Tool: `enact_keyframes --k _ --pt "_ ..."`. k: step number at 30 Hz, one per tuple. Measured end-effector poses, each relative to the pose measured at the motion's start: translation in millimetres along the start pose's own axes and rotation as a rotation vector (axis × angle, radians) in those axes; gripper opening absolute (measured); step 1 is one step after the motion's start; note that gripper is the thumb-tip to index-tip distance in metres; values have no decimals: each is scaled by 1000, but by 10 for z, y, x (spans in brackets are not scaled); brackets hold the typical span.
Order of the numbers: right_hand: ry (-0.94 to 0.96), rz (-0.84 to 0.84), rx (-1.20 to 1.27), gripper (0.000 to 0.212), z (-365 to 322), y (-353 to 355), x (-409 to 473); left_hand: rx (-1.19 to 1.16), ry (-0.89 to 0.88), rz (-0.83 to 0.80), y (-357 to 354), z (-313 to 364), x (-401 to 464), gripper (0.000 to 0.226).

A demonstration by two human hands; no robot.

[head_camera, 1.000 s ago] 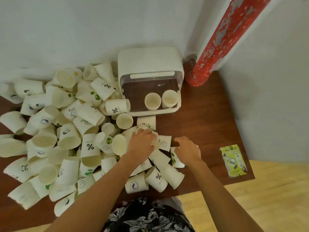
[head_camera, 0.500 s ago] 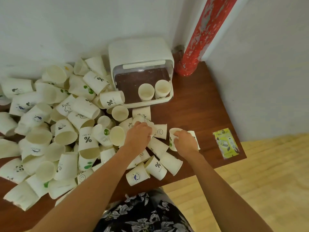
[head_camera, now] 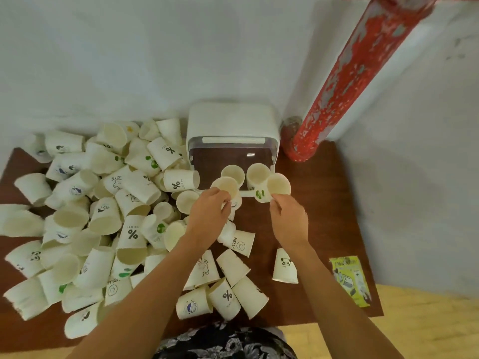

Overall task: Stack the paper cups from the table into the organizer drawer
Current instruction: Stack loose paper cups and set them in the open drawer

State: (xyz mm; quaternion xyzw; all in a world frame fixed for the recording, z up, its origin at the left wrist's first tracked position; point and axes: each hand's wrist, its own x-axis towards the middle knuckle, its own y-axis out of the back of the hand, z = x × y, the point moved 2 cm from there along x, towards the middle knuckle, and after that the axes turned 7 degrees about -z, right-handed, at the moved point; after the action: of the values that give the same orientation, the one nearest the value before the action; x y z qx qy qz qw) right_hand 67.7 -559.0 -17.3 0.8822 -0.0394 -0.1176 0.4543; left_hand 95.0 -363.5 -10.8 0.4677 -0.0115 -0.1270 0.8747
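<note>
Both round paper cups [head_camera: 277, 189] newly drawer-side [head_camera: 233, 161].

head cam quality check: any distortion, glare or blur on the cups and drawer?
Head view: wide-angle bowing, red pillar leans and table edges curve. Small glare spot on the organizer drawer clear front. Soft, even light with faint shadows. Cups held by the left hand and right hand look slightly soft; prints on the paper cups remain readable.

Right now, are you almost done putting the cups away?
Not nearly. Two cups already stand in the drawer. The left hand holds one cup and the right hand another, both near the drawer. A big pile still covers the table.
</note>
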Motion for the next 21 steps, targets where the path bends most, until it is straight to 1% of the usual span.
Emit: enact_keyframes --k 5,10,16,21 --pt "70 -62 -20 28 36 63 401 16 63 61 -22 82 272 19" --pt "141 -129 -86 30 71 -7 729 43 114 35 -103 77 528 21" --pt "177 -187 -141 27 136 -95 922 60 120 24 -181 112 694 22" --pt "205 -251 -72 30 194 -190 953 85 142 -10 -259 83 744 23"
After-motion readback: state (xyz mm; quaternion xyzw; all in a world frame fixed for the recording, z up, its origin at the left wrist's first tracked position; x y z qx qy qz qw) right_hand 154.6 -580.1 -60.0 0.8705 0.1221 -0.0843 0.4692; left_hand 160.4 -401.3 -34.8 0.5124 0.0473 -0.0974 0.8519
